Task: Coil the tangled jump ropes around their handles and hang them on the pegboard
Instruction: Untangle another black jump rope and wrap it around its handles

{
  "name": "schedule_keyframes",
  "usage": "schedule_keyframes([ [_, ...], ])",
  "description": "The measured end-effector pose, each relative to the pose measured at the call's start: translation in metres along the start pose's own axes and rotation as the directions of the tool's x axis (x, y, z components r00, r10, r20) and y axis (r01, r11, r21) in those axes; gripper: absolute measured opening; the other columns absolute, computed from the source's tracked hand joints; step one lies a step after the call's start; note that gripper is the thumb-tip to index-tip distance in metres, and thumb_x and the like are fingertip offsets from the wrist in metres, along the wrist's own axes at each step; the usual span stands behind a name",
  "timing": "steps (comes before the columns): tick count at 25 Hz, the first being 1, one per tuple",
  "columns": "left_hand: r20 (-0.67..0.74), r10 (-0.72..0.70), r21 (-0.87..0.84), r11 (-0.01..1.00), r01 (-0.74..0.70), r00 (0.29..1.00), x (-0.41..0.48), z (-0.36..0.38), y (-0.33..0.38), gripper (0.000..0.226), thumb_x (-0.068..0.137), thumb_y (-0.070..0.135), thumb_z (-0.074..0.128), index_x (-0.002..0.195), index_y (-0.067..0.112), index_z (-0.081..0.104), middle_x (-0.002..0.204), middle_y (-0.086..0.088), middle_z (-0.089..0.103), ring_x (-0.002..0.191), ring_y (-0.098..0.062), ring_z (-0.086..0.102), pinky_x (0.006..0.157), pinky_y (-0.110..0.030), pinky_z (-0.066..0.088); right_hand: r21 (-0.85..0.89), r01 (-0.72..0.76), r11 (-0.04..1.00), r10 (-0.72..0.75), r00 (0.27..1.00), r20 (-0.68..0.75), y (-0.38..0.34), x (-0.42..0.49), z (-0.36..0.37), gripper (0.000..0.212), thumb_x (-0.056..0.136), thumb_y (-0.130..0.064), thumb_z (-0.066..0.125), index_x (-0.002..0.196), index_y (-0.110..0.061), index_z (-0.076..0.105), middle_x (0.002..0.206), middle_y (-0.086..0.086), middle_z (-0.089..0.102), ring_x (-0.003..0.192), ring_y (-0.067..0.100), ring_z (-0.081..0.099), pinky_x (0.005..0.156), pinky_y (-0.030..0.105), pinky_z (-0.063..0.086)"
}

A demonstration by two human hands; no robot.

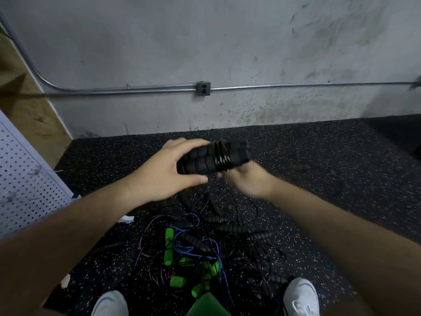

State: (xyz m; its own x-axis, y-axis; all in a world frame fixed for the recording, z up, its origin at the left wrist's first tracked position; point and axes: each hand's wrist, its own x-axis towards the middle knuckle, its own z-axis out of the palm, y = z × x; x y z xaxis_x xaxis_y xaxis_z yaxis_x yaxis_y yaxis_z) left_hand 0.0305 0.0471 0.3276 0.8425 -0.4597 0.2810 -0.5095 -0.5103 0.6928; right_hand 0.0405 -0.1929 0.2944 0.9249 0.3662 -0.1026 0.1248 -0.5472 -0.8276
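Observation:
My left hand [167,172] grips two black ribbed jump-rope handles [200,161] held side by side and level, at chest height over the floor. Thin dark rope is coiled in several tight turns [222,157] round the middle of the pair. My right hand [247,181] is under the handles' right end, fingers curled at the rope below the coil. A strand hangs from there toward the tangled pile of ropes [205,245] on the floor: black, blue and pink cords with bright green handles [169,247] and black handles. A white pegboard [25,176] leans at the left.
Speckled black rubber flooring [319,169] meets a grey concrete wall with a metal conduit and an outlet box [203,88]. A plywood panel [29,103] stands behind the pegboard. My white shoes [300,297] flank the pile, with a green object [208,304] between them.

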Motion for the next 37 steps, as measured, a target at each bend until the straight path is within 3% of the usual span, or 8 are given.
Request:
schedule_keyframes([
  [5,-0.213,-0.083,0.412,0.896,0.166,0.974,0.015,-0.008,-0.031,0.075,0.081,0.031,0.082,0.147,0.034,0.046,0.111,0.004,0.049,0.111,-0.016,0.034,0.106,-0.04,0.035,-0.211,-0.079,0.974,0.117,0.978,0.172,-0.027,-0.016,0.057,0.032,0.107,-0.044,0.036,0.09,-0.021,0.05,0.077,-0.001,0.054,0.062,0.013,0.051,0.057,0.032,0.044],
  [10,-0.092,-0.107,0.542,0.829,0.14,0.99,0.017,-0.006,-0.051,0.08,0.084,0.03,0.079,0.153,0.031,0.039,0.11,0.007,0.036,0.115,-0.019,0.033,0.11,-0.045,0.034,-0.329,-0.018,0.944,0.055,0.993,0.104,-0.074,-0.03,0.042,0.031,0.106,-0.038,0.041,0.085,-0.017,0.049,0.074,-0.002,0.051,0.061,0.012,0.048,0.052,0.027,0.033],
  [14,0.152,-0.025,0.566,0.822,-0.066,0.988,0.011,0.006,-0.035,0.075,0.085,0.032,0.076,0.151,0.033,0.039,0.11,0.008,0.037,0.109,-0.012,0.029,0.1,-0.035,0.033,-0.699,0.163,0.696,-0.238,0.971,-0.011,-0.084,-0.03,0.008,0.025,0.103,-0.038,0.047,0.098,-0.021,0.064,0.087,-0.008,0.061,0.077,0.014,0.056,0.064,0.029,0.043],
  [18,0.341,0.003,0.363,0.922,-0.135,0.94,-0.002,0.013,-0.013,0.068,0.081,0.033,0.081,0.138,0.034,0.044,0.108,0.016,0.042,0.105,-0.005,0.036,0.096,-0.026,0.036,-0.569,0.134,0.812,-0.207,0.976,-0.065,-0.053,-0.009,-0.033,0.013,0.09,-0.046,0.067,0.091,-0.034,0.071,0.088,-0.015,0.069,0.084,0.007,0.062,0.074,0.029,0.05],
  [22,0.168,-0.043,0.022,0.999,0.04,0.985,-0.008,0.008,0.007,0.072,0.077,0.033,0.084,0.135,0.04,0.041,0.125,0.017,0.044,0.124,0.003,0.043,0.112,-0.025,0.034,0.062,0.012,0.998,-0.011,1.0,-0.019,-0.024,-0.006,-0.036,0.025,0.095,-0.019,0.065,0.073,-0.031,0.065,0.075,-0.01,0.064,0.07,0.004,0.059,0.063,0.013,0.046],
  [27,-0.107,-0.01,0.371,0.927,0.05,0.994,0.005,0.005,-0.009,0.074,0.081,0.028,0.081,0.144,0.02,0.042,0.122,0.01,0.046,0.119,-0.011,0.034,0.112,-0.035,0.033,-0.277,-0.053,0.959,0.107,0.977,0.184,-0.019,-0.018,0.04,0.032,0.108,-0.04,0.034,0.099,-0.017,0.055,0.078,-0.003,0.053,0.064,0.008,0.049,0.059,0.025,0.042],
  [31,-0.026,-0.065,0.572,0.818,0.069,0.998,0.011,0.004,-0.037,0.076,0.082,0.032,0.079,0.146,0.015,0.041,0.122,0.0,0.046,0.117,-0.02,0.035,0.109,-0.047,0.037,-0.343,-0.034,0.939,0.094,0.983,0.16,-0.047,-0.024,0.065,0.026,0.106,-0.033,0.044,0.091,-0.012,0.05,0.077,-0.001,0.051,0.063,0.009,0.046,0.052,0.021,0.033],
  [37,0.146,-0.035,0.665,0.743,-0.072,0.989,0.009,0.009,-0.038,0.07,0.083,0.032,0.078,0.143,0.019,0.044,0.119,0.003,0.043,0.115,-0.016,0.033,0.106,-0.039,0.035,-0.606,0.129,0.785,-0.074,0.991,0.115,-0.086,-0.035,0.024,0.026,0.104,-0.039,0.045,0.096,-0.02,0.062,0.087,-0.001,0.063,0.076,0.017,0.057,0.065,0.029,0.045],
])
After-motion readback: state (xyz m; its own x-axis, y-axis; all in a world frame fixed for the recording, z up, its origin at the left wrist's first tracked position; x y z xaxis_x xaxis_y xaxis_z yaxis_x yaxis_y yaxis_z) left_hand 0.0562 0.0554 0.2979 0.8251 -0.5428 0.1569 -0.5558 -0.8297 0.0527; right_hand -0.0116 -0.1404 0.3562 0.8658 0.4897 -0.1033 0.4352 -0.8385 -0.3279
